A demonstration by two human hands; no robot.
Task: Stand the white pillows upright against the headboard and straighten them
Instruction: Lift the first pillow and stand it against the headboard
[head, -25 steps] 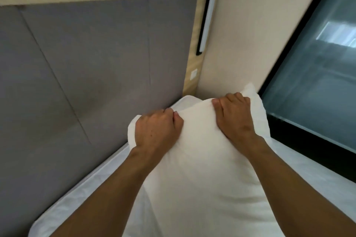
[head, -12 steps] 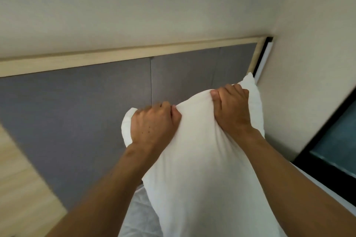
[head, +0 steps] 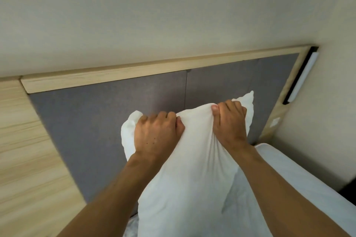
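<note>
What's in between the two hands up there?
In the head view, a bunched ridge of the white pillow lies between the left hand and the right hand.

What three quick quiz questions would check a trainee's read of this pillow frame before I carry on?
1. True or false: both hands grip the white pillow along its top edge.
2. Which lies directly behind the pillow? A) a window B) the grey padded headboard C) a curtain
3. Fill in: the wall light is mounted at the headboard's ____ end.

Key
1. True. The left hand and right hand each bunch fabric near a top corner.
2. B. The wooden frame runs above the grey panels.
3. Right, beside the corner of the room, above the mattress.
</note>
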